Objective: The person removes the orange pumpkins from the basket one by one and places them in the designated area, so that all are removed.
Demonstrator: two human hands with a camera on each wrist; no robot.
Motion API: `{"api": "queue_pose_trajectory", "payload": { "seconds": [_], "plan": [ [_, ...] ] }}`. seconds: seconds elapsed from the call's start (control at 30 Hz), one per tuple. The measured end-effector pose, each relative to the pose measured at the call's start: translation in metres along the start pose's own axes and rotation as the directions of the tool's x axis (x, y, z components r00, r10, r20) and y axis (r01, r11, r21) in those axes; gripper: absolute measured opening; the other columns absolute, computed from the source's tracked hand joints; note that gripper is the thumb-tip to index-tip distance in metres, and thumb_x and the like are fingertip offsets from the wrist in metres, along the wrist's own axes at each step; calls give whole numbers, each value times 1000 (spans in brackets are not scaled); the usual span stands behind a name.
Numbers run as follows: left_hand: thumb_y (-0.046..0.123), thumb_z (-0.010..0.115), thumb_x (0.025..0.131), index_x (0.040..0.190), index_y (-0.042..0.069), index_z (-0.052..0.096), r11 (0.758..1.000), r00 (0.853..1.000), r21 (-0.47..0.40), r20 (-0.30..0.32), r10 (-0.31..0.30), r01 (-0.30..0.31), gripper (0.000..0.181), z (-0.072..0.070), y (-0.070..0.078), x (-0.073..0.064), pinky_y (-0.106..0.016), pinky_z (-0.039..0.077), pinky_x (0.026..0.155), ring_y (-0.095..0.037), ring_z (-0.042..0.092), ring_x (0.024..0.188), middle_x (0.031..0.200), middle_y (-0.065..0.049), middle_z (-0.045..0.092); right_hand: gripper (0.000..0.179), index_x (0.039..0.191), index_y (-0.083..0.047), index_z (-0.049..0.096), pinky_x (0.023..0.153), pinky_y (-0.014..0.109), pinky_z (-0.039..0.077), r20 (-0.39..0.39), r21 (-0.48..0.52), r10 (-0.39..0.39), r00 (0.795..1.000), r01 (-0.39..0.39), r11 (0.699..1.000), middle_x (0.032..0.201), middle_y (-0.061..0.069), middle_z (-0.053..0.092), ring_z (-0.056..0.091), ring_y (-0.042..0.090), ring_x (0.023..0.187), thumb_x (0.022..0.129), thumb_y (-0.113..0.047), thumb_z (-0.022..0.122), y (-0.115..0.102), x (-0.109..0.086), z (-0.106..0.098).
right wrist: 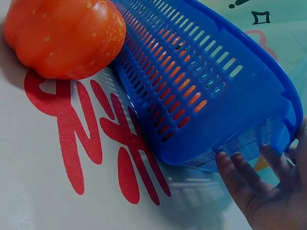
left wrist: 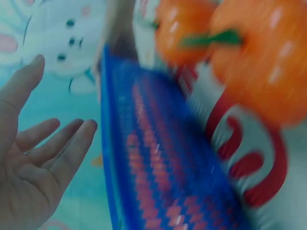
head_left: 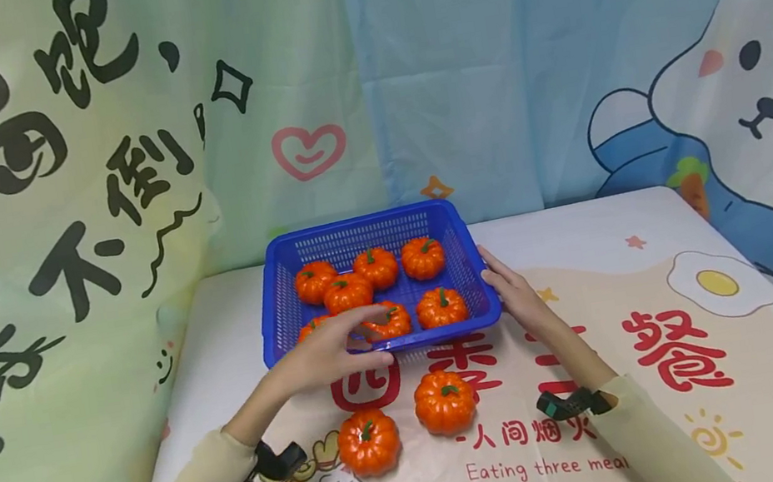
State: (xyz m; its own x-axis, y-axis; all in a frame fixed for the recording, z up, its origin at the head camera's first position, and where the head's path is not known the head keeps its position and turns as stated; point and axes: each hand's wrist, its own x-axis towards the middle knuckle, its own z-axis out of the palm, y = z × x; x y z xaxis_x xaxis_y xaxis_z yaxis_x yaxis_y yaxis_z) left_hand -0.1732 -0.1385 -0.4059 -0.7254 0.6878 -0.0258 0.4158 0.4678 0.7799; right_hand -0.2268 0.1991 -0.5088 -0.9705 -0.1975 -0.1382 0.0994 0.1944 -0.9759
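On the table [head_left: 225, 325], a blue basket [head_left: 362, 228] sits upright with seven orange pumpkins [head_left: 423, 259] inside, one largely hidden. Two more lie just in front of it: the near pumpkin [head_left: 369, 443] and the far pumpkin [head_left: 445, 403], well apart from either hand. The left hand [head_left: 331, 349] hangs over the basket's front left part, fingers spread, nothing in the grasp; the left wrist view shows its fingertips free of the wall. The right hand [head_left: 519, 293] rests fairly straight fingers against the right end wall; whether its thumb hooks the rim, cannot tell.

Risks, judged: a one-sided push from the right could slide or swivel the basket, since the left hand gives no counterhold. Lifting from that end alone would probably tilt it and roll the round, loose pumpkins together.
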Motion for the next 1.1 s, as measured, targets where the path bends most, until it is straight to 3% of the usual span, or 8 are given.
{"api": "queue_pose_trajectory", "payload": {
  "seconds": [0.2,0.37,0.6,0.73,0.87,1.1],
  "plan": [
    [30,71,89,139,9,49,997,990,-8,-123,-71,71,58,-38,-22,11,-41,56,93,-30,63,114,130,-17,60,61,155,-38,12,110,58,36,5,9,-3,1000,3,1000,165,0,13,28,38,146,101,-52,37,-3,-1,2],
    [32,69,90,138,6,50,990,981,35,-143,-130,136,58,-53,-35,17,-44,54,96,-29,62,114,130,-16,61,61,155,-38,11,109,58,37,10,15,-10,1000,10,1000,165,1,13,28,38,146,101,-51,37,-4,-2,3],
    [32,70,88,139,2,48,969,967,134,-178,-182,207,63,-69,-42,29,-49,51,100,-34,59,120,133,-20,58,60,154,-40,11,110,57,35,4,4,-16,1000,16,1000,165,-1,12,27,38,147,102,-51,36,-5,1,0],
    [34,70,89,141,-1,43,944,956,174,-137,-260,282,69,-77,-51,43,-50,47,104,-38,54,125,136,-23,55,59,154,-41,11,109,56,37,-3,-9,-15,1000,15,1000,165,-1,13,30,39,145,102,-51,36,-4,3,-3],
    [38,70,88,143,-1,41,911,932,197,-71,-356,363,73,-84,-60,58,-50,45,106,-37,52,126,139,-23,51,60,154,-40,11,107,56,40,-12,-13,-14,1000,14,1000,165,0,14,35,40,142,101,-53,36,-4,2,-5],
    [36,71,87,145,0,40,884,899,206,38,-436,420,75,-83,-71,70,-50,40,112,-35,49,128,143,-22,48,62,155,-37,11,109,56,37,6,6,-14,1000,14,1000,165,1,13,28,39,146,101,-52,37,-1,-1,-1]
  ]
}}
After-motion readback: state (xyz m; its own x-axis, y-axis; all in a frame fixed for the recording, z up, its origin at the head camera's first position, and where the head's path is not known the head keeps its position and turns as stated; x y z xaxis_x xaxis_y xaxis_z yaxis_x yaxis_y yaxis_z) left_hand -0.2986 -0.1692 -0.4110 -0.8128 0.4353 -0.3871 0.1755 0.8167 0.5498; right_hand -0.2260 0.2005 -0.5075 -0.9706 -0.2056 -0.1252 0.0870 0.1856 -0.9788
